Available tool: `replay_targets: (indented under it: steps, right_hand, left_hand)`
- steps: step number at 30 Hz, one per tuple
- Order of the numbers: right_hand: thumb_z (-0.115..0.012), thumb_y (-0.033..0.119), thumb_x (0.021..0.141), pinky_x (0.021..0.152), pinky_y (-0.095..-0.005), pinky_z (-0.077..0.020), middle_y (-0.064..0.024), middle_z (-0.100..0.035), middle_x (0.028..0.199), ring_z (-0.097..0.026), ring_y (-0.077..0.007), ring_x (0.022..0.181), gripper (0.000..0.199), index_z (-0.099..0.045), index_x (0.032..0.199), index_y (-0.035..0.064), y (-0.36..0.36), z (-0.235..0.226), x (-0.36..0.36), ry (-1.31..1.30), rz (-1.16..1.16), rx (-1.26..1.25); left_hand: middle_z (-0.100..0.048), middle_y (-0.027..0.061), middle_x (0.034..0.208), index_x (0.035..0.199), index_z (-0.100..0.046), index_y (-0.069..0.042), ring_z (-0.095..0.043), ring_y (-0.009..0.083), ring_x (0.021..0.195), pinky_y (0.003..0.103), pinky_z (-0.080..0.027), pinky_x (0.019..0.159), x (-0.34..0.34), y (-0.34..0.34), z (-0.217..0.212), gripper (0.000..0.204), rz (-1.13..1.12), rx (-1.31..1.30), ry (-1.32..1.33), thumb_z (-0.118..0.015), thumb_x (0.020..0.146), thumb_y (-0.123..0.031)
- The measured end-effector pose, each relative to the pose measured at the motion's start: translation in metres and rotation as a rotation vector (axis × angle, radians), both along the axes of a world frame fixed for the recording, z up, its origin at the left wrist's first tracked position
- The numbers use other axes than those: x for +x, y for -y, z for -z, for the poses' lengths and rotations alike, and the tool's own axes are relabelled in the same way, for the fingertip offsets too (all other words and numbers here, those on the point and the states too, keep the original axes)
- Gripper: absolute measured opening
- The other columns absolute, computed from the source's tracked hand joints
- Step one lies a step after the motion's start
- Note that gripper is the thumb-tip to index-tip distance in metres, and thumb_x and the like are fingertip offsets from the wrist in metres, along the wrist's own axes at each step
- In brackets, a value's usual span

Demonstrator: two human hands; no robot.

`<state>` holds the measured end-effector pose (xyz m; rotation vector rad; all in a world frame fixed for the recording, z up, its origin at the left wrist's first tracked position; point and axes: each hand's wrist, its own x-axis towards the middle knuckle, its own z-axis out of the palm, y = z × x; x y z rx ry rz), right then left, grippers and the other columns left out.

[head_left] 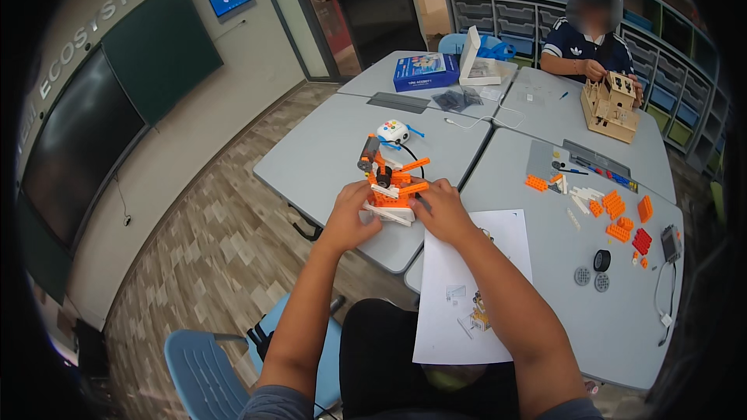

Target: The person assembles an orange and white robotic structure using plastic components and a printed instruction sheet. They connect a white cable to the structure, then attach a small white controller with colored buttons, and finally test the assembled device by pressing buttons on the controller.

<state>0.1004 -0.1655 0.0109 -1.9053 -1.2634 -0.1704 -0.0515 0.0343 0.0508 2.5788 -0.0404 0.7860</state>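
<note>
Orange brick model held in both hands

Orange brick model (393, 183) sits at frame centre, on the near edge of the grey tabletop (327, 148). Left hand (352, 214) grips its lower left side; right hand (442, 210) clasps its lower right. Instruction sheet (459, 295) lies just right, under the right forearm. Loose orange bricks (615, 214) scatter centre right. Upper right, another person handles a wooden house model (611, 106).

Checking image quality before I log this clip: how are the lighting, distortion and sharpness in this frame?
Head view: even indoor light with soft shadows and no harsh glare on the grey tables; strong fisheye bending with a dark rim at the edges; left hand, right hand and the orange brick model are sharp; the face of the person at the far table is blurred.
</note>
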Motion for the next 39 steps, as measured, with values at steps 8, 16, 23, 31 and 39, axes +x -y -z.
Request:
replay_targets:
  steps: [8, 16, 23, 31, 39]
  right_hand:
    - [-0.064, 0.027, 0.1, 0.099, -0.044, -0.0405, -0.005, -0.066, 0.138, -0.054, -0.0277, 0.11, 0.027, -0.073, 0.114, 0.0055, 0.002, -0.002, -0.005, -0.036, 0.022, 0.002]
    - [-0.069, 0.034, 0.097, 0.101, -0.0436, -0.0408, -0.0055, -0.061, 0.144, -0.054, -0.0264, 0.116, 0.033, -0.073, 0.117, 0.0079, 0.002, 0.005, -0.014, 0.169, 0.043, 0.036]
    - [-0.079, 0.044, 0.088, 0.099, -0.0426, -0.0434, -0.0082, -0.06, 0.135, -0.056, -0.0282, 0.114, 0.052, -0.07, 0.127, 0.0097, -0.001, -0.001, -0.026, 0.254, 0.057, 0.068]
    - [-0.081, 0.044, 0.085, 0.097, -0.0415, -0.0451, -0.0072, -0.06, 0.129, -0.055, -0.0275, 0.111, 0.061, -0.065, 0.139, 0.02, -0.004, -0.007, -0.035, 0.278, 0.115, 0.111]
    - [-0.083, 0.04, 0.082, 0.099, -0.0442, -0.0432, -0.0027, -0.058, 0.14, -0.052, -0.0296, 0.113, 0.045, -0.073, 0.109, 0.0057, -0.004, -0.007, -0.032, 0.356, 0.14, 0.14]
  left_hand:
    - [-0.057, 0.0189, 0.14, 0.13, -0.061, -0.001, -0.052, 0.0379, 0.131, 0.046, -0.041, 0.112, 0.002, 0.0, 0.002, 0.064, 0.051, -0.067, -0.012, -0.083, 0.072, -0.016]
    - [-0.052, 0.0161, 0.148, 0.144, -0.055, -0.006, -0.046, 0.036, 0.136, 0.046, -0.038, 0.116, -0.003, -0.013, 0.019, 0.076, -0.046, 0.034, 0.016, -0.084, 0.075, -0.018]
    - [-0.046, 0.0201, 0.146, 0.156, -0.039, -0.006, -0.048, 0.0332, 0.132, 0.043, -0.041, 0.112, -0.02, 0.012, 0.076, 0.082, -0.383, -0.751, 0.392, -0.08, 0.085, -0.014]
    - [-0.049, 0.0166, 0.132, 0.124, -0.056, -0.004, -0.05, 0.0294, 0.122, 0.039, -0.044, 0.101, -0.025, 0.045, 0.079, 0.045, -0.431, -0.392, 0.349, -0.08, 0.086, -0.011]
    - [-0.062, 0.0151, 0.135, 0.115, -0.07, -0.004, -0.054, 0.0339, 0.128, 0.045, -0.039, 0.107, -0.003, 0.009, 0.011, 0.034, -0.254, 0.039, 0.209, -0.078, 0.088, -0.024]
